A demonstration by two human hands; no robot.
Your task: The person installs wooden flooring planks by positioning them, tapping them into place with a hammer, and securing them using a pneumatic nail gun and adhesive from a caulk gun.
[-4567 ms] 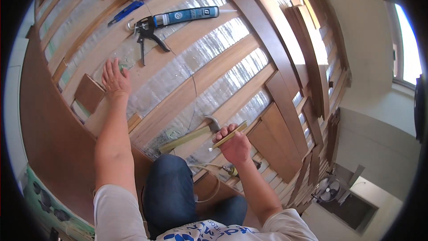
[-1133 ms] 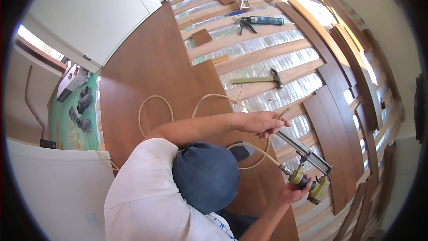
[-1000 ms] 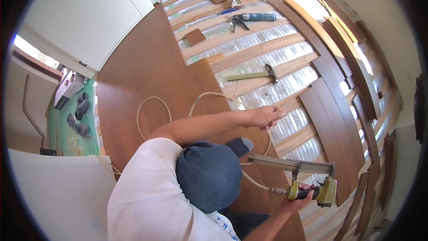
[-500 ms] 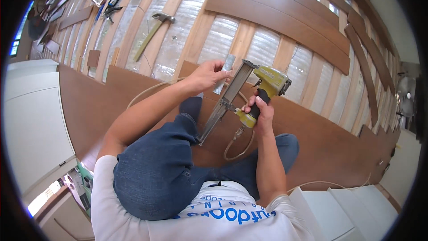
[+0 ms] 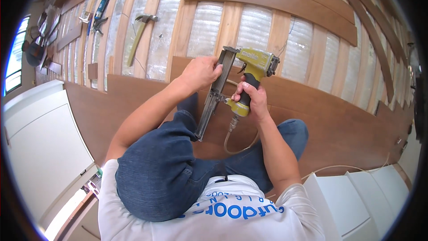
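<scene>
My right hand (image 5: 253, 96) is wrapped round the black grip of a yellow-green air nail gun (image 5: 254, 62), which lies on its side above my lap. Its long grey magazine (image 5: 216, 90) slants down toward my left knee. An air hose (image 5: 227, 140) loops from the fitting at the handle's base. Beside the upper part of the magazine, my left hand (image 5: 203, 72) is closed, its thumb and fingertips against the magazine's edge. Whatever those fingers pinch is hidden; no fastener strip shows.
I sit on brown floorboards (image 5: 347, 120). Ahead, wooden battens (image 5: 272, 31) run over silvery sheeting, with loose planks (image 5: 272, 0) across them. A claw hammer (image 5: 139, 35) and a caulking gun (image 5: 103, 6) lie ahead left. White cabinets (image 5: 44, 125) stand left, white units (image 5: 343, 201) at right.
My left hand has come against the nail gun's magazine, and the silvery fastener strip it held is out of sight. The view has shifted slightly; my right hand keeps its grip.
</scene>
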